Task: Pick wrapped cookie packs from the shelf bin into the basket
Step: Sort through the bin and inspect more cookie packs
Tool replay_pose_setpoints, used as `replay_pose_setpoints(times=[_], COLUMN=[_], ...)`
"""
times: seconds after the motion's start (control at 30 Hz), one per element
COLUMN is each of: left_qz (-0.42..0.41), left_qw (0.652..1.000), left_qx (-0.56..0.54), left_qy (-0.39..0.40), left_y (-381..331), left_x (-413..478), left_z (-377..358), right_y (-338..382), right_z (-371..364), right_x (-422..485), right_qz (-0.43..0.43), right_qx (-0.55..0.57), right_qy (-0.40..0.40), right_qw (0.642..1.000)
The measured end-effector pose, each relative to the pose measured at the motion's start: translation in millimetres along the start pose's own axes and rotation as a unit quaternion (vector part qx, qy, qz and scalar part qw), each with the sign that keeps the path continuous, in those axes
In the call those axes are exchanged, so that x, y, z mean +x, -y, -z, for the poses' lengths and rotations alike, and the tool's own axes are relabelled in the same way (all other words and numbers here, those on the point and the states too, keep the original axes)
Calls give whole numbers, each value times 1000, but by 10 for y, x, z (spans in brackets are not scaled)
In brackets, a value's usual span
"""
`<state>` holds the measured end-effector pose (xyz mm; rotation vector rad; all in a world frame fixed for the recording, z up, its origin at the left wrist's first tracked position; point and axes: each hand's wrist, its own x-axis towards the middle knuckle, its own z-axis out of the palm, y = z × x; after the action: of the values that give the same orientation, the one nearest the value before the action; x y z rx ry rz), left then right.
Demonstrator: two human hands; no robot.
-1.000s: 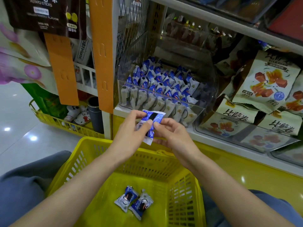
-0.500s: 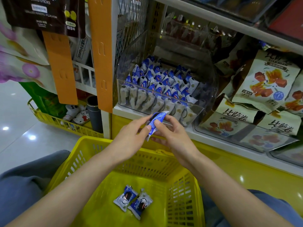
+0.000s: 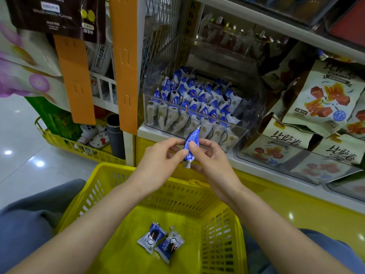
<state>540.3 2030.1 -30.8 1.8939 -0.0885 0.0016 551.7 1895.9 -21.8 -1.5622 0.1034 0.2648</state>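
Both hands grasp one cookie pack. Your left hand pinches it from the left side, and your right hand presses its thumb on the front, with the fingers behind. The pack is held edge-on, above the far rim of the basket and just in front of the shelf bin.

Handling, as judged:
- Weight: light. A two-finger pinch should carry it.
- Wrapper: thin, glossy film, likely slippery. Hold it by the crimped end seal or across the flat faces.
- Contents: probably brittle. Do not squeeze the middle, and lower the pack in rather than throwing it.

Count:
- In your hands: one pack.
- On the basket floor: two packs, the left pack and the right pack, lying side by side and touching.
- In the bin: many packs standing in several rows, too many to count exactly.
- One basket and one bin serve the task.
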Motion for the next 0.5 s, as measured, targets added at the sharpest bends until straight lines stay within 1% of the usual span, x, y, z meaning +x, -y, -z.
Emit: replay_pose_setpoints(times=[0.1, 0.23, 0.37, 0.5], left_qz=[-3, -16, -89, -103], left_qw=[1000, 998, 983, 969], left_qx=[3, 28, 136, 189], left_qy=[-2, -52, -87, -119], left_y=[4, 47, 67, 101], left_x=[-3, -7, -35, 4], left_z=[-3, -12, 0, 58], right_y=[32, 32, 12, -1], right_z=[9, -15, -31, -55], right_x=[-1, -21, -40, -36], right_qz=[13, 45, 60, 82], right_qx=[-23, -73, -94, -158], right_qy=[6, 21, 36, 42], right_qw=[1000, 996, 993, 983])
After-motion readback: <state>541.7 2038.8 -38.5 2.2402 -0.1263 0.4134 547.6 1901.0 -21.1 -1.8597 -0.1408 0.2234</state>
